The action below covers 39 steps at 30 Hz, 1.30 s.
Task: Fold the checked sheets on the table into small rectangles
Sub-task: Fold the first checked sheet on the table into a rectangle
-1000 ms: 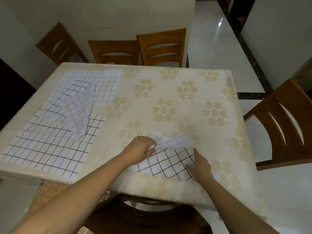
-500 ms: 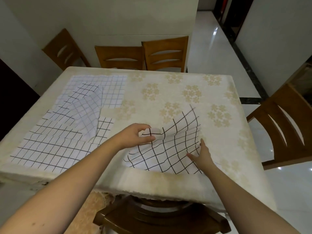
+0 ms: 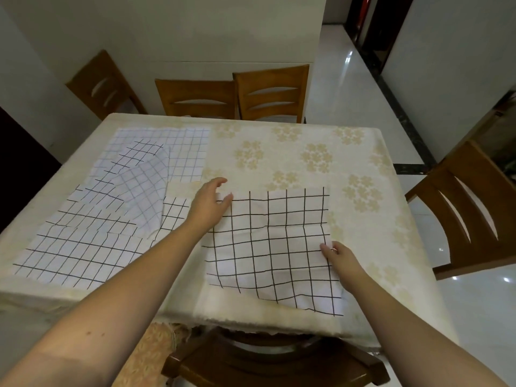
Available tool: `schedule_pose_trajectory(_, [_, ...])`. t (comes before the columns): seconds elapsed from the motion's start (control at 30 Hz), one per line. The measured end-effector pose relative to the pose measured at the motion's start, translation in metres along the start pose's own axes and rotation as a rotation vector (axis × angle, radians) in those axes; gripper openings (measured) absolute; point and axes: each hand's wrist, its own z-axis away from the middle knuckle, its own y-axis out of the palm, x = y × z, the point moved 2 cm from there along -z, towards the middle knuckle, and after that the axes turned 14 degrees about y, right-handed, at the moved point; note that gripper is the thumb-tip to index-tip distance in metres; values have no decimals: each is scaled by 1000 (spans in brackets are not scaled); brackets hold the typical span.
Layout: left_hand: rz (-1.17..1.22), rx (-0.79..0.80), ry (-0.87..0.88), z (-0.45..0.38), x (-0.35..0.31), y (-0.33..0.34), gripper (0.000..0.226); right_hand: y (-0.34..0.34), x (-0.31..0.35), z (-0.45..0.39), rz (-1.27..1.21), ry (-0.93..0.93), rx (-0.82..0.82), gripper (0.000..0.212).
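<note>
Just got opened out flat: checked sheet [image 3: 268, 247] at the table's [image 3: 363, 152] near edge, bunched and lifted half a second ago, near corner hanging over the edge. So nothing folded yet, folding starts from here. Right hand [image 3: 339, 256] pinching the sheet's right edge; left hand [image 3: 209, 205] pressing the far-left corner, fingers loosely spread. More checked sheets [image 3: 111, 208] piled along the left edge. No readable writing anywhere.

We've got a matt white checked sheet [image 3: 275, 241] that looks like thin, soft cloth with faint creases. The table [image 3: 363, 169] wears a cream floral cover, slightly sheeny, maybe woven. Chairs [image 3: 272, 93] are smooth varnished wood, and the floor [image 3: 349, 88] is glossy white tile throwing reflections.
</note>
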Motion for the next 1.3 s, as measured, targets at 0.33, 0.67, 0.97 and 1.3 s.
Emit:
schedule_pose_trajectory(0.33, [82, 240, -336, 96, 70, 57, 44, -11, -24, -12, -80, 98, -124, 53])
schedule_pose_trajectory(0.67, [215, 138, -703, 129, 85, 84, 45, -6, -41, -1, 150, -34, -57, 20])
schedule_pose_trajectory(0.97, [421, 125, -747, 148, 92, 76, 45, -1, -36, 6, 146, -69, -101, 18])
schedule_pose_trajectory(1.3, [523, -109, -426, 129, 52, 26, 17, -15, -14, 30, -149, -90, -113, 17])
